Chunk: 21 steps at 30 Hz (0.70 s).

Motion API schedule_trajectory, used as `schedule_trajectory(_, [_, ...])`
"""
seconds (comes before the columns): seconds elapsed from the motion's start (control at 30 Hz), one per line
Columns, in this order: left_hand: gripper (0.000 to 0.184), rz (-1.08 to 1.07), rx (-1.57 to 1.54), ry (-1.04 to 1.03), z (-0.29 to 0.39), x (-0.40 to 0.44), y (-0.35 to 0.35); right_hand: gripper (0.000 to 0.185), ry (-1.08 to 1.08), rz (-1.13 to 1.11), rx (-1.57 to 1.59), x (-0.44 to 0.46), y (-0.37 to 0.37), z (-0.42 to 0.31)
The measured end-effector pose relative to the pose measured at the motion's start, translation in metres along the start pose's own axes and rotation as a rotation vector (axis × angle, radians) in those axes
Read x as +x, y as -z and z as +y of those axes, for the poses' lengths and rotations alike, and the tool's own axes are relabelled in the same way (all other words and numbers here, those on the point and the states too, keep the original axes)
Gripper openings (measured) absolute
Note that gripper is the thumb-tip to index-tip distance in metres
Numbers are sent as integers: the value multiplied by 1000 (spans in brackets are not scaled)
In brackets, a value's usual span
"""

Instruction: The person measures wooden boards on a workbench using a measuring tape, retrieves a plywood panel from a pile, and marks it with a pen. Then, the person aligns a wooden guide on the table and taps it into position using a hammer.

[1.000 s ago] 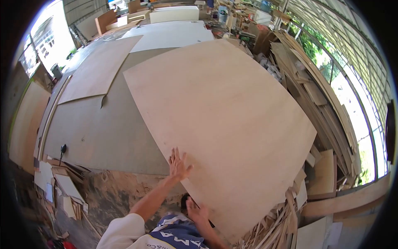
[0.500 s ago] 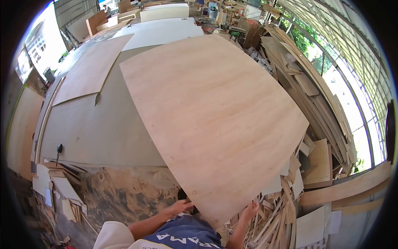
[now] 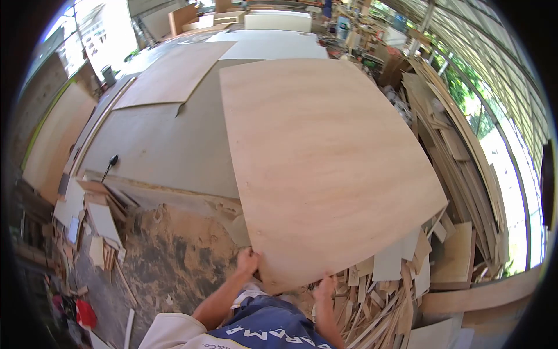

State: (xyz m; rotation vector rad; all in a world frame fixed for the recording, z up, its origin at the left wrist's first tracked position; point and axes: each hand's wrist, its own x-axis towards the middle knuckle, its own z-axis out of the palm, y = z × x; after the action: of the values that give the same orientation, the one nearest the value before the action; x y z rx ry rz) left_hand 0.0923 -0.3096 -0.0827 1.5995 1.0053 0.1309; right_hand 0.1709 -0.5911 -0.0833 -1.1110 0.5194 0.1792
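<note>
A large pale plywood sheet (image 3: 331, 163) stretches from in front of my body out over the grey tabletop (image 3: 168, 145), its far end resting toward the back. My left hand (image 3: 248, 262) is closed on its left edge, close to the near corner. At the near edge, further right, my right hand (image 3: 325, 287) grips the sheet with curled fingers. The fingertips under the board are partly hidden. Small dark marks dot the sheet along its left side.
Another thin plywood sheet (image 3: 174, 72) lies on the table's far left, beside a white panel (image 3: 273, 46). A black cable end (image 3: 112, 161) sits near the front left. Wood offcuts (image 3: 378, 308) heap at right, long boards (image 3: 459, 157) behind them. Sawdust (image 3: 174, 244) covers the floor.
The plywood sheet has turned so its left edge runs straighter away from me. Both hands still hold it, and my view has swung slightly left.
</note>
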Motion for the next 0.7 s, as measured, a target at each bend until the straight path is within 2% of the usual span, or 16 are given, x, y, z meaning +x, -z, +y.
schedule_trajectory(0.03, [27, 61, -23, 45, 2, 6, 20, 26, -78, -55, 25, -24, -24, 4])
schedule_trajectory(0.07, [26, 125, -67, 114, 41, 1, 48, 24, -147, -111, -17, -46, -52, 1])
schedule_trajectory(0.13, [27, 258, -67, 152, 36, 28, 85, 24, -275, -253, -62, -66, -80, 24])
schedule_trajectory(0.2, [27, 387, -159, 106, 26, 56, 115, 24, -415, -380, -106, -75, -103, 45])
schedule_trajectory(0.27, [27, 484, -422, 21, 8, 79, 145, 24, -509, -437, -178, -89, -139, 48])
schedule_trajectory(0.4, [28, 650, -438, 119, 11, 63, 200, 32, -749, -573, -89, -89, -195, 85])
schedule_trajectory(0.47, [29, 730, -277, 36, -15, 52, 223, 38, -789, -596, -38, -87, -217, 112])
schedule_trajectory(0.57, [28, 607, -217, 159, -60, 1, 265, 40, -838, -609, -20, -114, -260, 105])
schedule_trajectory(0.6, [27, 537, -192, 219, -82, -18, 276, 40, -757, -726, -99, -123, -267, 105])
schedule_trajectory(0.63, [27, 577, -100, 204, -134, -26, 282, 40, -672, -844, -170, -127, -267, 110])
schedule_trajectory(0.7, [31, 609, 31, 248, -222, -70, 297, 39, -719, -844, -319, -126, -262, 140])
